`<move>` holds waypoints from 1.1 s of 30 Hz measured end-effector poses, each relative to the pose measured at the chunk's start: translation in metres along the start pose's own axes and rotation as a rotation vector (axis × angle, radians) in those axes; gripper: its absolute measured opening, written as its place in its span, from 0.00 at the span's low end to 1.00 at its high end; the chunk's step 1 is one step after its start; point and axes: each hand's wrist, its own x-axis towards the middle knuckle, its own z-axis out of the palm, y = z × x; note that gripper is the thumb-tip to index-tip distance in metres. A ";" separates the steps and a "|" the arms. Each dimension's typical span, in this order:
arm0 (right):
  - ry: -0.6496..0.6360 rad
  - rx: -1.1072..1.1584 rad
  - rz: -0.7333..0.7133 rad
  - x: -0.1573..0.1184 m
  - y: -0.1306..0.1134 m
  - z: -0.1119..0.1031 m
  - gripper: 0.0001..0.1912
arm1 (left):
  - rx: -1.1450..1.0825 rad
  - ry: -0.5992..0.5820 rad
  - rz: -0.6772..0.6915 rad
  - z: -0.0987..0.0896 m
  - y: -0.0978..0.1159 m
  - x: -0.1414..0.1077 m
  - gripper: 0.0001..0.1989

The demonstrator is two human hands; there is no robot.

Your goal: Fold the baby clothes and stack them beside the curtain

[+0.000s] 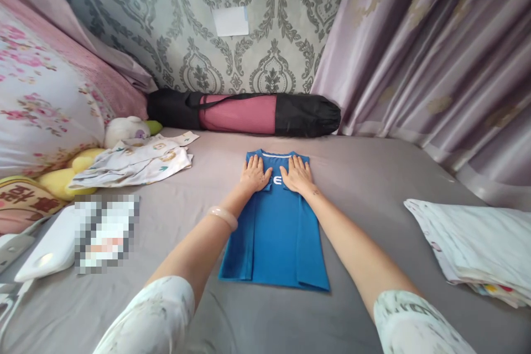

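Observation:
A blue shirt lies flat on the grey bed sheet, its neckline at the far end and both sleeves folded inward over the body. Part of a white letter print shows between my hands. My left hand rests flat on the shirt's upper left, fingers spread toward the shoulder. On the upper right, my right hand lies flat in the same way, fingers apart. Neither hand grips the cloth. A pale bangle is on my left forearm.
A black and pink rolled bag lies along the wall. Folded white cloths sit at the right. Leftward are a patterned garment, a yellow plush toy, a floral pillow and a white device with a cable.

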 end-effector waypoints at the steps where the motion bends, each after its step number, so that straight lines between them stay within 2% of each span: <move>1: -0.012 0.004 0.001 0.000 0.000 -0.002 0.36 | 0.001 -0.019 -0.004 -0.002 0.001 0.000 0.37; 3: -0.047 0.015 0.004 0.002 0.000 -0.007 0.36 | 0.010 -0.031 -0.004 -0.007 0.003 0.002 0.37; 7: 0.025 0.003 -0.021 0.009 0.001 -0.014 0.34 | 0.041 0.142 0.060 -0.014 0.007 0.008 0.36; 8: 0.043 -0.003 -0.026 0.011 0.001 -0.014 0.34 | 0.036 0.150 0.067 -0.013 0.007 0.010 0.36; 12: 0.014 0.000 -0.002 0.017 0.003 -0.005 0.35 | -0.013 0.031 0.033 -0.004 0.005 0.019 0.37; 16: 0.023 0.000 0.000 0.019 0.004 0.000 0.35 | -0.009 0.052 0.028 -0.002 0.006 0.019 0.36; 20: 0.041 0.047 -0.026 0.012 0.006 -0.010 0.34 | 0.008 0.125 -0.033 -0.015 0.011 0.004 0.35; 24: 0.066 0.041 -0.053 -0.010 0.007 -0.020 0.35 | 0.000 0.060 -0.017 -0.024 0.011 -0.024 0.36; 28: -0.005 0.017 -0.052 -0.037 0.001 -0.013 0.37 | -0.014 -0.010 0.030 -0.015 0.009 -0.045 0.38; 33: 0.052 -0.015 -0.044 -0.045 -0.003 0.001 0.36 | -0.010 0.013 0.023 -0.004 0.009 -0.046 0.39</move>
